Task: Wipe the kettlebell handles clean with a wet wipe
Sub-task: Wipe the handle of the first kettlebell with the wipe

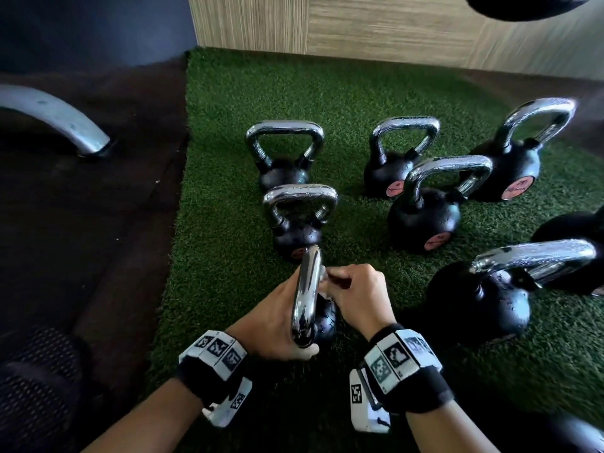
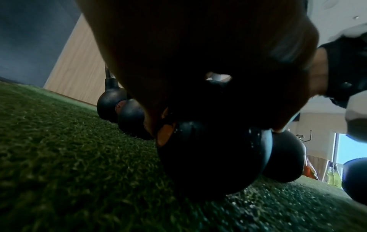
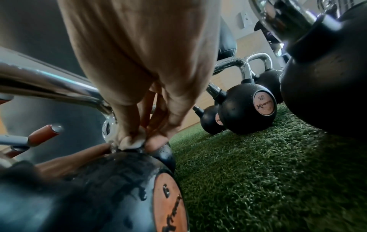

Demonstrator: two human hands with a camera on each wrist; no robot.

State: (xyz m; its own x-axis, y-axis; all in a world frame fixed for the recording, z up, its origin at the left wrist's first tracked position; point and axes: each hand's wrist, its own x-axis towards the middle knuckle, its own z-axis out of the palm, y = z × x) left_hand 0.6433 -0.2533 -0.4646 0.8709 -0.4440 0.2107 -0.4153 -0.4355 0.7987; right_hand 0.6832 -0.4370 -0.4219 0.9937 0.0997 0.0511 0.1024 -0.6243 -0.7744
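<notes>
Down low, left hand (image 1: 271, 325) gripping kettlebell handle (image 1: 305, 299), right hand (image 1: 356, 295) pinching wet wipe (image 3: 132, 141)

Seven kettlebells stood on turf (image 1: 228, 158): nearest kettlebell (image 1: 322, 322) lower centre, three (image 1: 284, 173) in a row above, others (image 1: 423, 220) right.
</notes>
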